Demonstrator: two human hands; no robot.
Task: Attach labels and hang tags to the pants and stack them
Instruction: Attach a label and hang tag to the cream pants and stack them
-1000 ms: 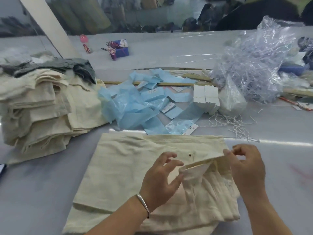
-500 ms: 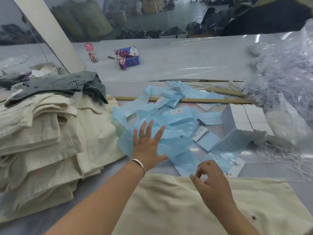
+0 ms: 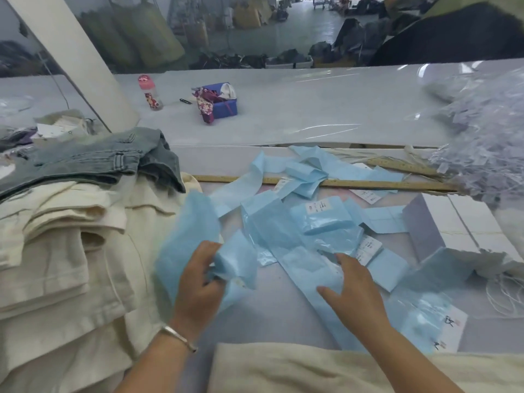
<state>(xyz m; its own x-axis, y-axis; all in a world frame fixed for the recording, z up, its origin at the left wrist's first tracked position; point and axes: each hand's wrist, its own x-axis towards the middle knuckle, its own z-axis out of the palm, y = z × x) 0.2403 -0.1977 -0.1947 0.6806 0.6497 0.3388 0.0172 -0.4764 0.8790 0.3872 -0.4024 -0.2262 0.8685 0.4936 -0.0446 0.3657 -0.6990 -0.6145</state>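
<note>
Label strips (image 3: 297, 231) lie mid-table, stacked pants (image 3: 65, 251) to their left, hang tags (image 3: 453, 222) to their right.

One head cam only, worn by the person, looked fwd and down over the table (image 3: 283, 120). Sat close above both hands, w/ blue label strips (image 3: 283, 231) mid-frame, workshop floor far behind.

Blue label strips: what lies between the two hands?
In the head view, a folded blue strip held by the left hand, then bare table before the right hand.
</note>
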